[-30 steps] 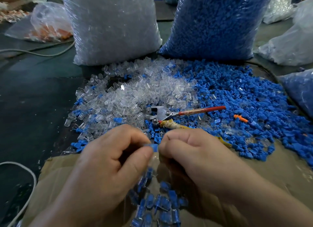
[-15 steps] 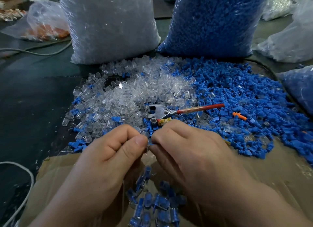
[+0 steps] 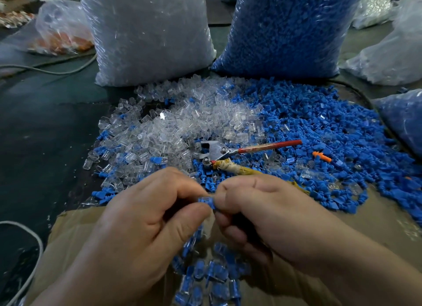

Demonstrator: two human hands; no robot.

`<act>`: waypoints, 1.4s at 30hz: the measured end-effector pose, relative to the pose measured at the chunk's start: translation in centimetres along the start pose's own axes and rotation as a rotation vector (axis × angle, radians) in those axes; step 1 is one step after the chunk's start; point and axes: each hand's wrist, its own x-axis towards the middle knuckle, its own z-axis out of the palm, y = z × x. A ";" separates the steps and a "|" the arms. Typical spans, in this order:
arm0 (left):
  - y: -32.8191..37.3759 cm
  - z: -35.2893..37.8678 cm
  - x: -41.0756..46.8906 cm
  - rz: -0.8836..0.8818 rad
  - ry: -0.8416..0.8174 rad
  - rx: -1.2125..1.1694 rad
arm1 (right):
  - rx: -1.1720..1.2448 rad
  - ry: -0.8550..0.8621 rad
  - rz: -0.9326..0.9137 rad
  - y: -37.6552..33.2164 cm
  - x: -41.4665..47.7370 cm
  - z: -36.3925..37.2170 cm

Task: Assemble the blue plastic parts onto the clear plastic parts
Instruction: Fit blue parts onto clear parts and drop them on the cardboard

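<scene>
Pinching one blue part between curled fingertips, the left hand and right hand meet just on the near side of the red-handled pliers. Whether a clear part sits in that grip I cannot tell. A straight, square push should seat it better than a twist. Finished pieces lie on cardboard, nearer again. Beyond the pliers, clear parts spread left and loose blue parts right. Nothing blocks the hands.

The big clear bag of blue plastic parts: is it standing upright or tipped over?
Upright: the big clear bag of blue plastic parts stands on its base, rising past the top edge.
</scene>
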 end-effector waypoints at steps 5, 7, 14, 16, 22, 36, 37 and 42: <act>-2.6 -0.6 -0.1 -0.175 -0.053 0.281 | -1.126 0.303 -0.094 0.9 0.1 -1.2; -2.6 -0.2 -0.3 -0.164 -0.133 0.375 | -1.237 0.355 -0.078 1.3 0.0 -1.1; -1.8 0.1 0.1 -0.216 -0.129 0.282 | -1.340 0.526 -0.149 2.2 2.2 -1.3; -2.5 0.2 0.2 -0.265 0.002 0.348 | -1.361 0.536 -0.169 2.3 2.8 -1.5; -2.5 2.1 1.5 -0.304 0.002 0.721 | -1.402 0.515 -0.284 2.7 4.0 -0.6; -3.3 3.2 1.7 -0.195 0.060 0.392 | -1.233 0.442 -0.395 2.7 4.4 -1.2; -3.5 3.2 1.7 -0.196 0.078 0.368 | -1.212 0.443 -0.396 2.7 4.4 -1.3; -3.7 3.3 1.6 -0.191 0.145 0.291 | -1.113 0.460 -0.441 2.6 4.2 -1.4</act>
